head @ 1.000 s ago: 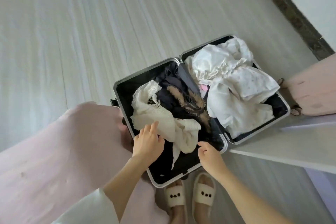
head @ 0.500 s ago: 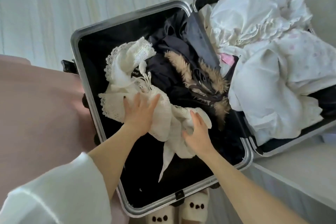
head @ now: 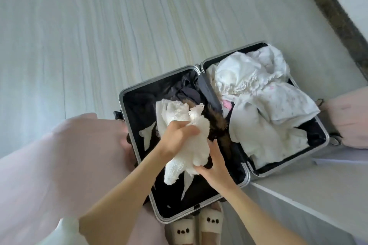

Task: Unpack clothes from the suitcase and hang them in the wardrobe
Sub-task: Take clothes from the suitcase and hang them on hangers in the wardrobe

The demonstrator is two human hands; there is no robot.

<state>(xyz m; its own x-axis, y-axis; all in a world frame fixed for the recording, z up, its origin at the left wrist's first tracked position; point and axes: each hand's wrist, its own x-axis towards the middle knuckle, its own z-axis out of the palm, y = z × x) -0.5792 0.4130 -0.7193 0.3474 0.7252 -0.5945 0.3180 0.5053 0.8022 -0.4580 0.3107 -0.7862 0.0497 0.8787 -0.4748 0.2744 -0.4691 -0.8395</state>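
Observation:
An open silver-framed suitcase [head: 127, 125] lies on a bed. Above its left half I hold a cream lace garment [head: 175, 117], bunched and lifted. My left hand [head: 179, 135] grips the garment from above. My right hand [head: 213, 165] holds its lower part from below. Under it lies a dark garment with brown fur trim [head: 217, 121]. The right half of the suitcase is piled with white and pale floral clothes [head: 264, 109]. No wardrobe is in view.
A pink cloth [head: 59, 165] covers the bed at the left, and more pink fabric [head: 350, 121] lies to the right of the suitcase. The pale bedsheet [head: 119, 26] stretches beyond. My slippered feet [head: 197, 226] stand at the bed's edge. A dark skirting [head: 334, 12] runs along the top right.
Both hands have gathered the cream lace garment into a bunch and lifted it off the dark clothes. The camera has pulled back and up from the suitcase.

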